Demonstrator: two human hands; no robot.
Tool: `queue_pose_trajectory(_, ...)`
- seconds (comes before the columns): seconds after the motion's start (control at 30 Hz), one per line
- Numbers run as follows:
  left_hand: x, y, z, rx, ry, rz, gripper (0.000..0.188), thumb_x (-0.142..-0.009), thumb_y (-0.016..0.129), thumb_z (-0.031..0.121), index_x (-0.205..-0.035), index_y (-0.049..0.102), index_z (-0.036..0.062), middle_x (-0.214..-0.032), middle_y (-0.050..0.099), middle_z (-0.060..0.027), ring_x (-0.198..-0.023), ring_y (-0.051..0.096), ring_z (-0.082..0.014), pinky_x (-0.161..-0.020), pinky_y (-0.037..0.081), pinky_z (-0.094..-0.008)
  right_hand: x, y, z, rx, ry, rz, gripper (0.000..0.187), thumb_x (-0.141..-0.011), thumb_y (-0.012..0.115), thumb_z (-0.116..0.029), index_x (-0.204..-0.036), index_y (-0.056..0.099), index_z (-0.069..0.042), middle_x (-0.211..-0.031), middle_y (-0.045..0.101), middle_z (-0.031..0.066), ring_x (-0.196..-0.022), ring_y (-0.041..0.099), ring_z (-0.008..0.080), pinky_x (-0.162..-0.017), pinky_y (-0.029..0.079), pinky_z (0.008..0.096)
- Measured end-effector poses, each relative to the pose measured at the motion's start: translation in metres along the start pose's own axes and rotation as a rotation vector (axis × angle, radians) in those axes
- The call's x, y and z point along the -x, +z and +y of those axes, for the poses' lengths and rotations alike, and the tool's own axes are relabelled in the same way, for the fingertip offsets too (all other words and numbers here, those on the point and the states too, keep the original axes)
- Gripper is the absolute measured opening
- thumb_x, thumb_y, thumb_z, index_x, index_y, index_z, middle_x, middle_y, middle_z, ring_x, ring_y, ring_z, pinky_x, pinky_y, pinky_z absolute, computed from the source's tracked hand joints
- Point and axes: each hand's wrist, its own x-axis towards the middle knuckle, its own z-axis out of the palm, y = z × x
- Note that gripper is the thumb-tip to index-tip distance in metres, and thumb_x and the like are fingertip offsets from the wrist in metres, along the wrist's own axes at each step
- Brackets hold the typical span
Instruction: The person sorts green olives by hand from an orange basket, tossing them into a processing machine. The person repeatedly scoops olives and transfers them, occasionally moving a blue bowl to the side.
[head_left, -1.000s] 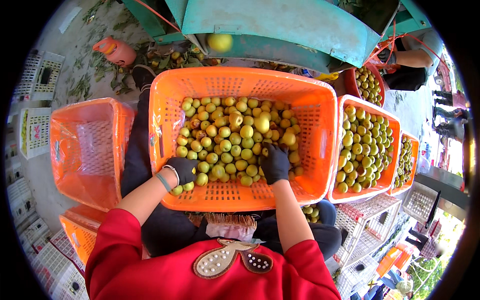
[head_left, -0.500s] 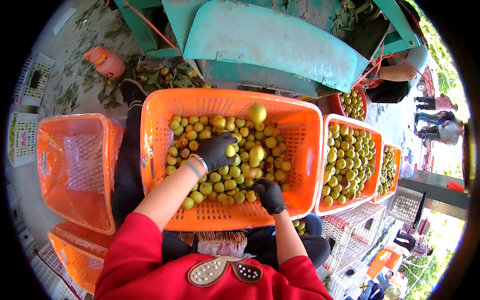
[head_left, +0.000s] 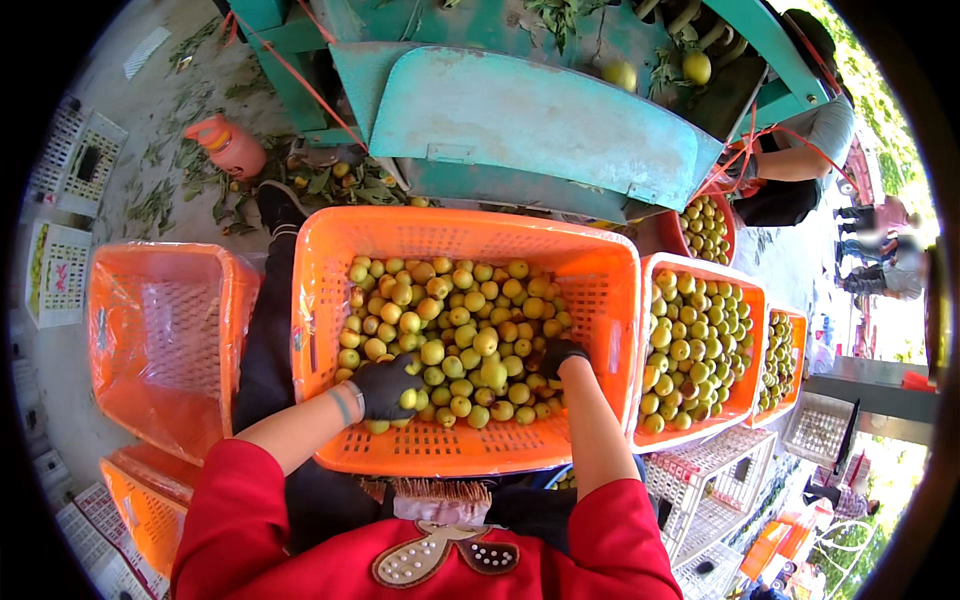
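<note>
A large orange plastic crate (head_left: pixel 465 457) stands before me, holding many round yellow-green fruits (head_left: pixel 460 337), some with brownish patches. My left hand (head_left: pixel 385 388), in a black glove, is low at the crate's near left among the fruits. Its fingers curl around a round yellow-green fruit (head_left: pixel 408 398). At the right side of the pile is my right hand (head_left: pixel 562 356), also black-gloved, reaching down beside the fruits. Its fingertips are mostly hidden, and I cannot tell whether it grips anything.
An orange crate (head_left: pixel 165 425) stands at left. More fruit-filled orange crates (head_left: pixel 648 350) line the right, above white crates (head_left: pixel 690 462). Beyond is a green metal machine (head_left: pixel 540 120) with a sloping panel. A pink jug (head_left: pixel 230 150) sits among leaves; a person (head_left: pixel 800 165) is at far right.
My left hand has moved toward the crate's near left corner. The right hand has shifted farther right and away from me. Two fruits blurred in mid-air earlier are no longer airborne.
</note>
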Motion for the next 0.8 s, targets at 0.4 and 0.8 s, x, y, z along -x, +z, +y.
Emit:
queue_pose_trajectory(0.4, 0.022, -0.010, 0.003, 1.844, -0.231, -0.091, 0.049, -0.094, 0.038, 0.049, -0.101, 0.056, 0.0030, -0.100, 0.060, -0.0142, -0.087, 0.064, -0.0303, -0.055, 0.055, -0.0403, 0.075, 0.055, -0.009, -0.647, -0.347, 0.117, 0.052, -0.079, 0.068, -0.029, -0.124, 0.046, -0.012, -0.114, 0.058, 0.0195, -0.102, 0.058, 0.0330, -0.086, 0.048, 0.0425)
queue_pose_trajectory(0.8, 0.020, -0.025, 0.028, 1.673, -0.297, -0.266, 0.039, -0.095, 0.042, 0.039, -0.104, 0.057, 0.0039, -0.104, 0.062, -0.0131, -0.086, 0.062, -0.0261, -0.067, 0.054, -0.0391, -0.086, -0.014, -0.022, -0.084, -0.318, 0.265, 0.072, -0.070, 0.060, -0.063, -0.127, 0.054, -0.019, -0.130, 0.051, 0.0168, -0.118, 0.048, 0.0349, -0.099, 0.039, 0.0411)
